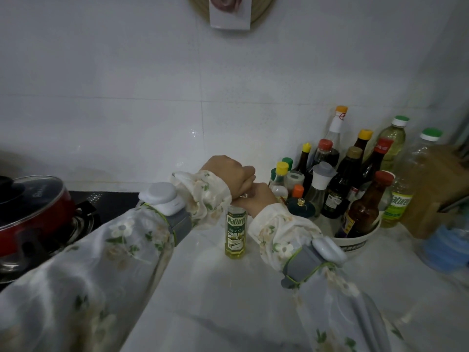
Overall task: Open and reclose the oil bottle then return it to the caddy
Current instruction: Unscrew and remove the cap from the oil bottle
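Observation:
A small olive oil bottle (236,233) with a green label stands upright on the white counter (215,288). My right hand (257,199) is closed around its neck, just above the label. My left hand (228,174) is curled in a fist right over the bottle's top, touching my right hand. The cap is hidden under both hands. The caddy (355,243), a white round tub packed with several sauce bottles, sits to the right of the bottle, behind my right forearm.
A red pot with a glass lid (33,207) sits on the gas stove at the left. Two large oil bottles (398,196) and a wooden block (436,191) stand right of the caddy, with a blue object (446,250) in front. The tiled wall is close behind.

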`<control>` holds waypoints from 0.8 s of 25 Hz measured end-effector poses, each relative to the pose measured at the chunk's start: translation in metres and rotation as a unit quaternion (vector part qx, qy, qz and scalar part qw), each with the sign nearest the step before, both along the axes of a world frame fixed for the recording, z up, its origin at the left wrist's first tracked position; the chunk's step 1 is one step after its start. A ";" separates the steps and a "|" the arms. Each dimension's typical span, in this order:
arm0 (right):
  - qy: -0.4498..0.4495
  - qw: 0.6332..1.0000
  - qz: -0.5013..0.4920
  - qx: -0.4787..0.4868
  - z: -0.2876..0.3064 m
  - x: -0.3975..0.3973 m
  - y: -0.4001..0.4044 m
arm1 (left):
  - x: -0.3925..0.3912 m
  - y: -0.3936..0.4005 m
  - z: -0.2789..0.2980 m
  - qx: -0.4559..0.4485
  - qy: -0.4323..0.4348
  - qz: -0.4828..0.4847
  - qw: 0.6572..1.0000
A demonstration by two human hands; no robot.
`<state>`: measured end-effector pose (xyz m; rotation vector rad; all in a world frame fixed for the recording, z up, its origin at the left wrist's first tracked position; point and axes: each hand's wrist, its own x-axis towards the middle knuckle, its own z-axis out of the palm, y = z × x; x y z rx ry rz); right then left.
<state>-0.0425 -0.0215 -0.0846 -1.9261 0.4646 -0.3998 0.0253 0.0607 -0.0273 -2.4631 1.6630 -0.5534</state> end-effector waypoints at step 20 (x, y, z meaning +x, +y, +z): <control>-0.032 0.999 -0.026 0.028 -0.006 0.002 0.003 | 0.005 0.012 0.034 0.047 0.261 0.044 0.963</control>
